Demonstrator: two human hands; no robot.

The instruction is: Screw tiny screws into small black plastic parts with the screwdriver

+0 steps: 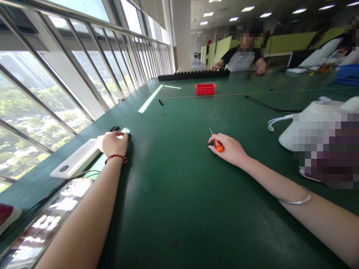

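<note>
My left hand (113,143) is at the left side of the green table (168,179), thumb and fingers pinched on a small black piece (128,135) that they mostly cover. Just behind that hand lies another small black part (114,128), and a white flat device (74,158) with a dark oval mark is beside its wrist. On the right, my right hand (231,148) is closed around a screwdriver (218,146) with an orange and black handle. Its thin metal shaft points away from me, up and to the left.
A red bin (205,89) and a long black slotted strip (193,75) stand farther back. A phone (47,224) lies by my left forearm. A black cable (272,107) and a white object (305,116) are at right. Opposite sits a person (241,59); metal railing (92,41) borders the left.
</note>
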